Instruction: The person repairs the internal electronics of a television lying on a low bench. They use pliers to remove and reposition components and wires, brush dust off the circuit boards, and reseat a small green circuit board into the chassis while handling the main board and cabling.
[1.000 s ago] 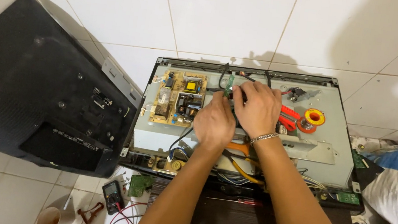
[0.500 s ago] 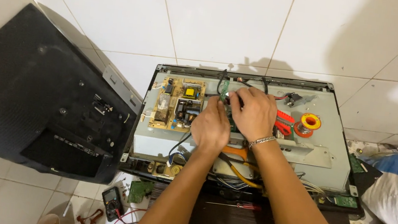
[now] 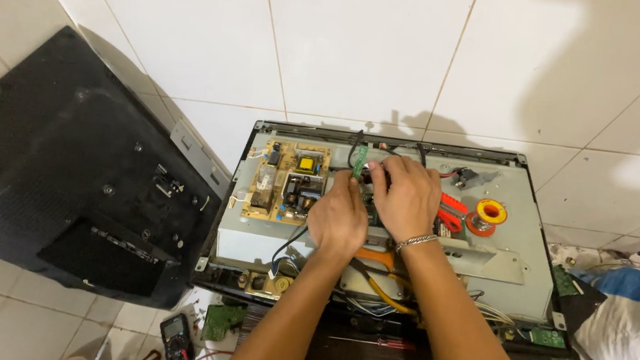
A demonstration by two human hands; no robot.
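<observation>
One black back cover [image 3: 67, 182], leaning at left. One opened television chassis [image 3: 506, 252], centre. One tan power board [image 3: 287, 182]. Left hand [image 3: 338, 221] and right hand [image 3: 407, 199], fingers pinching small green board [image 3: 359, 162] mid-chassis. One solder spool [image 3: 486, 215].

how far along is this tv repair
Done: the black back cover is off and leans on the wall, exposing the power board. In hand: left hand and right hand work at the chassis centre by a small green board. Left: cover still off.
</observation>
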